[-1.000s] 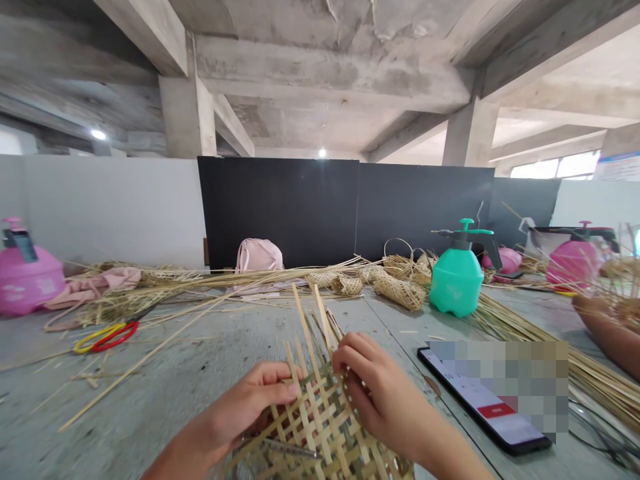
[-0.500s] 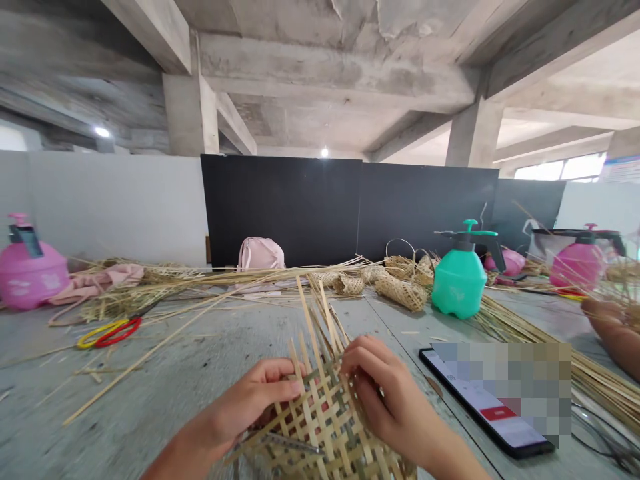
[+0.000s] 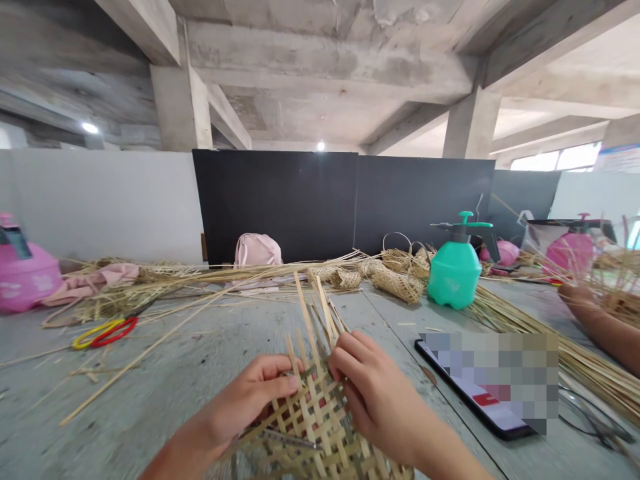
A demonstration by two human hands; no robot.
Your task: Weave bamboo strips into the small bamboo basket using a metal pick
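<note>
A half-woven bamboo basket [image 3: 320, 427] stands on the grey table [image 3: 190, 373] right in front of me, with loose strip ends sticking up from its far rim. My left hand [image 3: 250, 400] grips the basket's left side, thumb pressed on the weave. My right hand [image 3: 370, 393] holds the right side, its fingertips pinching the upright strips at the rim. A thin metal tool lies against the basket's near left edge under my left hand.
A phone [image 3: 475, 393] lies to the right. A green spray bottle [image 3: 455, 267], small woven baskets [image 3: 395, 283], bamboo strip bundles [image 3: 575, 360], red-and-yellow scissors [image 3: 103, 332], pink sprayers [image 3: 23, 273] and a pink bag [image 3: 257, 252] sit farther off. Another person's arm [image 3: 597, 323] works at the right.
My hands have shifted slightly on the basket rim, the right fingers closing in on the upright strips. The view has drifted a little; the other person's arm has moved.
</note>
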